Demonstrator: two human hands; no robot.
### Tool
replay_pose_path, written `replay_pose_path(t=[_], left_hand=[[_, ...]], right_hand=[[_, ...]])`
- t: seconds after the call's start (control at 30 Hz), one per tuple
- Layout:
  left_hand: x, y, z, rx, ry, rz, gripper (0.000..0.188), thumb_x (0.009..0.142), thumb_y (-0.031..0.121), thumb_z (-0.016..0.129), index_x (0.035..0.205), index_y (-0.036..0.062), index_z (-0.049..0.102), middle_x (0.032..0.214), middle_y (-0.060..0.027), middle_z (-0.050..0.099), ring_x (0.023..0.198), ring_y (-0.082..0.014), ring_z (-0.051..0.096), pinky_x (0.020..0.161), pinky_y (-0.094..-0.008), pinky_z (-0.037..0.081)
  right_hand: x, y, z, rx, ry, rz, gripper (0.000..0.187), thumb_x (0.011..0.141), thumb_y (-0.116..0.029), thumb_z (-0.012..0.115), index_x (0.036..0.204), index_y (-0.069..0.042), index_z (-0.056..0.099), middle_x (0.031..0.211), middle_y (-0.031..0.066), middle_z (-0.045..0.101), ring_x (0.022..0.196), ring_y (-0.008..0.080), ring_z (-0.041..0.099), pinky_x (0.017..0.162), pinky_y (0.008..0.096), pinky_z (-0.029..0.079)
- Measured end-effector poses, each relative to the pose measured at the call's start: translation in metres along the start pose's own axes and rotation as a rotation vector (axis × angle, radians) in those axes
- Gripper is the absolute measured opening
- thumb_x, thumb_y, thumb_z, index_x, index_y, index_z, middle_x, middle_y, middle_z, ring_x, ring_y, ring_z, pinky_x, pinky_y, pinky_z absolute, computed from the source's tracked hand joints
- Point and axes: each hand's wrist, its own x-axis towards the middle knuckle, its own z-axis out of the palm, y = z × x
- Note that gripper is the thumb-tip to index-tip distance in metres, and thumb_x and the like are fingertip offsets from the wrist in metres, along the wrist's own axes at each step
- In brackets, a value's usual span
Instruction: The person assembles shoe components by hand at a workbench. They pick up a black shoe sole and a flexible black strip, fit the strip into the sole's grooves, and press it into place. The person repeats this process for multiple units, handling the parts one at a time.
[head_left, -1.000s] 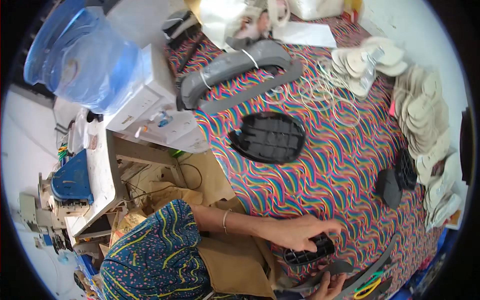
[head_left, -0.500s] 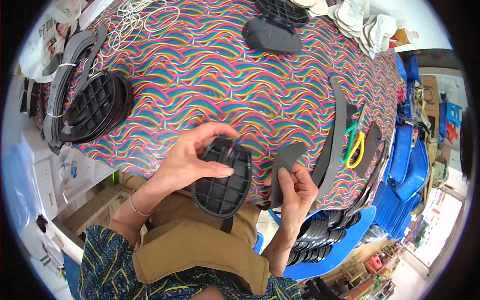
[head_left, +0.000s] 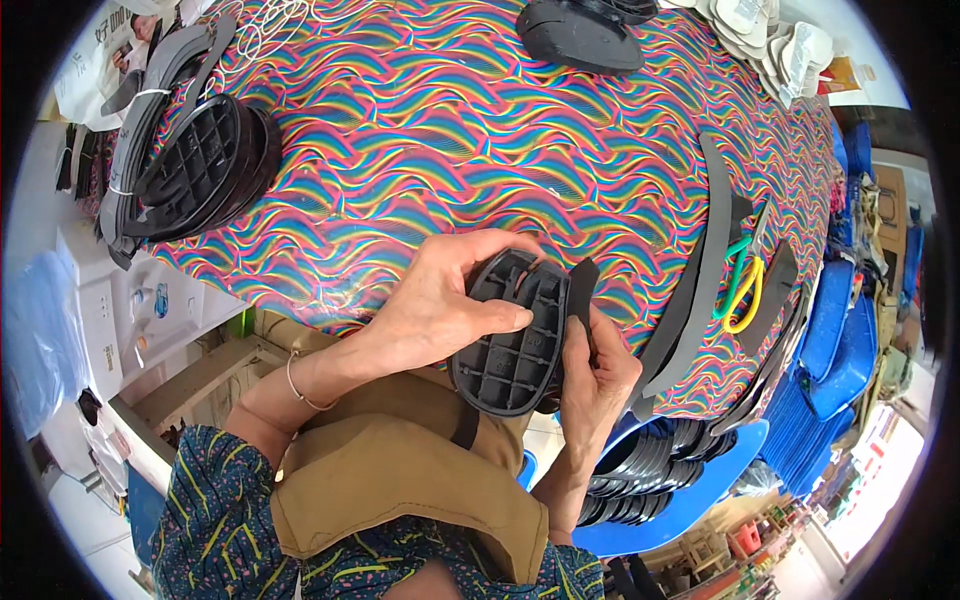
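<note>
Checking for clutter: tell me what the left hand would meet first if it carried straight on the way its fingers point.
Probably the dark grey strip in the right hand, just beyond the black ribbed sole the left hand holds; depth is unclear.

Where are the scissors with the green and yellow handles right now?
In the head view, the scissors lie on the right side of the colourful table, among dark rubber strips near its edge, right of both hands.

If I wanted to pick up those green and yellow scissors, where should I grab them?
Probably by the looped handles of the scissors, coming from above on the table-edge side. The loops lie flat and open toward the near edge, while the blades point away, partly tucked beside the dark strips.
</note>
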Motion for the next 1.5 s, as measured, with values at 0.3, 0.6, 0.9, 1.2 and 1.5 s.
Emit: replay_pose_path(t=[0.3, 0.6, 0.9, 1.2, 1.5], left_hand=[[0.004, 0.005, 0.003, 0.064, -0.005, 0.021, 0.032, 0.077, -0.006, 0.067, 0.108, -0.0047, 0.062, 0.086, -0.0016, 0.066, 0.079, -0.0055, 0.059, 0.070, -0.0251, 0.050], [0.005, 0.004, -0.001, 0.047, -0.028, -0.049, 0.040, 0.075, -0.004, 0.071, 0.114, -0.0022, 0.063, 0.096, -0.0001, 0.066, 0.088, -0.0055, 0.059, 0.080, -0.0240, 0.050], [0.007, 0.003, 0.000, 0.079, -0.013, -0.036, 0.035, 0.077, -0.003, 0.069, 0.111, -0.0028, 0.064, 0.093, -0.0001, 0.066, 0.084, -0.0055, 0.059, 0.077, -0.0235, 0.050], [0.008, 0.009, 0.013, -0.012, 0.120, 0.163, 0.030, 0.078, -0.005, 0.067, 0.108, -0.0030, 0.066, 0.094, -0.0019, 0.067, 0.084, -0.0071, 0.062, 0.075, -0.0225, 0.050], [0.003, 0.026, 0.015, -0.093, 0.225, 0.295, 0.029, 0.078, -0.009, 0.067, 0.106, -0.0029, 0.066, 0.091, -0.0015, 0.067, 0.077, -0.0055, 0.061, 0.069, -0.0203, 0.050]], right_hand=[[0.001, -0.002, -0.003, 0.001, -0.066, -0.008, 0.030, 0.092, -0.004, 0.059, 0.121, -0.001, 0.065, 0.070, 0.0046, 0.055, 0.063, 0.0051, 0.046, 0.057, 0.0239, 0.042], [0.000, 0.000, -0.001, -0.010, -0.057, -0.049, 0.030, 0.092, -0.004, 0.059, 0.122, -0.001, 0.065, 0.066, 0.0045, 0.051, 0.061, 0.0061, 0.044, 0.055, 0.0250, 0.040], [-0.001, -0.001, -0.006, -0.125, -0.095, -0.152, 0.030, 0.093, -0.001, 0.056, 0.122, 0.002, 0.063, 0.071, 0.0161, 0.060, 0.059, 0.0176, 0.055, 0.058, 0.0307, 0.046], [-0.006, -0.015, -0.016, -0.125, -0.095, -0.195, 0.023, 0.095, -0.001, 0.053, 0.116, 0.002, 0.063, 0.074, 0.0168, 0.063, 0.060, 0.0236, 0.061, 0.059, 0.0337, 0.048], [-0.038, -0.027, -0.009, 0.038, -0.007, -0.009, 0.014, 0.096, -0.001, 0.053, 0.104, 0.002, 0.064, 0.064, 0.0058, 0.060, 0.054, 0.0092, 0.056, 0.049, 0.0251, 0.043]])
